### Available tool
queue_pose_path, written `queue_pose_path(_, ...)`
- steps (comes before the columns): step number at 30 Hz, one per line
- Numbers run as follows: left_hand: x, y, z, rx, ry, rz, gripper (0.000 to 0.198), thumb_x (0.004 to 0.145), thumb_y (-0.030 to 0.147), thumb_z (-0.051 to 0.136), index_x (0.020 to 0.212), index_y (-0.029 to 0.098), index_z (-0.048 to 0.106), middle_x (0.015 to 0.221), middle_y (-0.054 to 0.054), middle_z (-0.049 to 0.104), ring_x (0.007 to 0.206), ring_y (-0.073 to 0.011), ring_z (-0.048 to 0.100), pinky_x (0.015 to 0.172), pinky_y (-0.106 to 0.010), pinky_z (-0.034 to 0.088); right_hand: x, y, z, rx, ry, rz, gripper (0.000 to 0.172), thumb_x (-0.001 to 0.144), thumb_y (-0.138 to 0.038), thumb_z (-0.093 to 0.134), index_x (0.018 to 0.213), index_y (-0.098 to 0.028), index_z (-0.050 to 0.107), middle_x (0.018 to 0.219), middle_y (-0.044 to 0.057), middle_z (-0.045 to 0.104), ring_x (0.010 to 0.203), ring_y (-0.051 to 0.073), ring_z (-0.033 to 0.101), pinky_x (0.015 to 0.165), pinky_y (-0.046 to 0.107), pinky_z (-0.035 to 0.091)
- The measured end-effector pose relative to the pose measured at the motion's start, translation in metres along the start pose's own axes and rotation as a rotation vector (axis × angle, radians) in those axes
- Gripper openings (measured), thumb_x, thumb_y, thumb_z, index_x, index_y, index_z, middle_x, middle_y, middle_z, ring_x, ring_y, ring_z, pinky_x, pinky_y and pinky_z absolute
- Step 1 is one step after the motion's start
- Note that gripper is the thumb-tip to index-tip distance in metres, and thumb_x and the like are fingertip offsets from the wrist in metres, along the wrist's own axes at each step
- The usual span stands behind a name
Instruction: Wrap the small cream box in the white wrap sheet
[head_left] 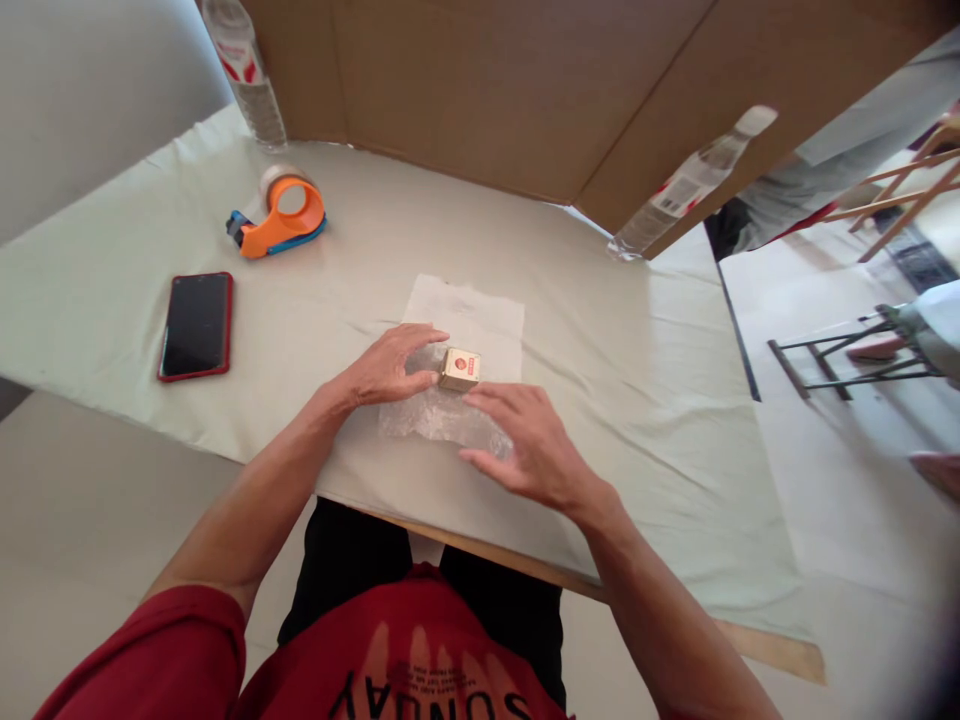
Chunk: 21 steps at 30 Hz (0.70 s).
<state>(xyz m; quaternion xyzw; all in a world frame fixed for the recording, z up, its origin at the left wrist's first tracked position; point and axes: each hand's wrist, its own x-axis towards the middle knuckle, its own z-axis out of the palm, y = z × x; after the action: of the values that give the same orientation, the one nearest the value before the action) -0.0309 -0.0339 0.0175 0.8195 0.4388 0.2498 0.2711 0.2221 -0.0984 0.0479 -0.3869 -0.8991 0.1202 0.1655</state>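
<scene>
A small gold box (460,368) with a red mark on its top lies near the middle of the table. Clear bubble wrap (442,416) is spread under and in front of it, over a white sheet of paper (491,318). My left hand (394,366) is beside the box on its left, thumb and fingers apart, the thumb tip close to the box's side. To the right and nearer me, my right hand (529,440) hovers over the edge of the bubble wrap, fingers spread from the thumb. Neither hand grips anything.
An orange and blue tape dispenser (279,215) and a red-cased phone (196,326) lie on the left. Two water bottles (253,85) (686,190) stand against a tall cardboard panel (465,90). Beyond the table's right side are a folding stool (840,355) and parts of other people.
</scene>
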Motion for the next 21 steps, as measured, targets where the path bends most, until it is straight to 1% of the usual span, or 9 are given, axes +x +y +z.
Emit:
queue_pose_path(2,0.0,0.0,-0.001,-0.035,0.031,0.023,0.053,0.084,0.039,0.058,0.134,0.021,0.059,0.144,-0.01,0.059,0.137,-0.0294,0.051,0.117,-0.049,0.037,-0.006,-0.008,0.01,-0.089,-0.096,-0.024,0.043,0.084,-0.035,0.068,0.125,-0.021,0.062,0.134,0.014,0.063,0.113,0.033,0.06,0.094,0.048,0.045)
queue_pose_path(3,0.001,0.001,-0.002,-0.051,0.044,0.038,0.051,0.084,0.04,0.059,0.131,0.021,0.061,0.141,-0.01,0.061,0.135,-0.0292,0.052,0.116,-0.048,0.038,-0.007,-0.01,0.016,-0.13,-0.097,-0.022,0.035,0.086,-0.029,0.065,0.119,-0.02,0.065,0.131,0.014,0.065,0.11,0.032,0.06,0.093,0.047,0.045)
queue_pose_path(5,0.001,0.003,-0.004,-0.09,0.065,0.062,0.049,0.084,0.042,0.061,0.127,0.019,0.064,0.136,-0.012,0.064,0.132,-0.0287,0.055,0.115,-0.047,0.04,-0.005,-0.01,0.026,-0.182,-0.033,-0.016,0.02,0.09,-0.018,0.056,0.105,-0.019,0.069,0.121,0.012,0.07,0.103,0.028,0.062,0.091,0.045,0.043)
queue_pose_path(7,0.001,0.006,-0.007,-0.136,0.071,0.074,0.048,0.084,0.047,0.063,0.123,0.019,0.066,0.134,-0.013,0.066,0.131,-0.0287,0.056,0.115,-0.047,0.04,0.001,-0.008,0.029,-0.192,0.063,0.002,0.023,0.093,-0.013,0.048,0.096,-0.02,0.07,0.111,0.008,0.074,0.097,0.025,0.064,0.09,0.043,0.042)
queue_pose_path(10,0.0,0.01,-0.012,-0.218,0.044,0.073,0.05,0.085,0.058,0.061,0.118,0.021,0.068,0.135,-0.012,0.065,0.133,-0.0295,0.055,0.115,-0.048,0.039,0.014,-0.003,0.022,-0.165,0.157,0.055,0.025,0.097,-0.018,0.046,0.093,-0.022,0.07,0.108,0.007,0.075,0.096,0.024,0.065,0.087,0.042,0.041)
queue_pose_path(14,0.0,0.011,-0.013,-0.283,0.021,0.059,0.059,0.082,0.069,0.058,0.113,0.021,0.071,0.136,-0.012,0.063,0.133,-0.031,0.054,0.115,-0.047,0.04,0.031,0.009,0.012,-0.07,0.23,0.137,0.019,0.095,-0.024,0.05,0.089,-0.023,0.068,0.113,0.008,0.073,0.102,0.025,0.065,0.09,0.042,0.043)
queue_pose_path(17,0.002,0.01,-0.005,-0.227,0.066,0.053,0.055,0.077,0.063,0.069,0.109,0.019,0.071,0.134,-0.014,0.065,0.13,-0.0305,0.057,0.112,-0.046,0.043,0.042,0.023,0.012,0.069,0.264,0.202,0.015,0.092,-0.027,0.054,0.085,-0.022,0.066,0.113,0.009,0.072,0.105,0.025,0.065,0.091,0.041,0.045)
queue_pose_path(19,0.004,0.01,0.002,-0.19,0.14,0.037,0.043,0.077,0.053,0.072,0.102,0.018,0.071,0.128,-0.014,0.068,0.123,-0.0283,0.062,0.108,-0.044,0.046,0.048,0.032,0.014,0.197,0.25,0.23,0.014,0.09,-0.029,0.056,0.083,-0.022,0.065,0.113,0.01,0.072,0.106,0.025,0.065,0.092,0.04,0.047)
queue_pose_path(21,0.006,0.012,0.009,-0.192,0.224,-0.001,0.029,0.08,0.045,0.07,0.091,0.019,0.07,0.121,-0.012,0.072,0.115,-0.0257,0.067,0.103,-0.042,0.049,0.053,0.039,0.016,0.332,0.223,0.251,0.014,0.088,-0.032,0.058,0.081,-0.022,0.065,0.112,0.01,0.072,0.104,0.024,0.066,0.091,0.038,0.048)
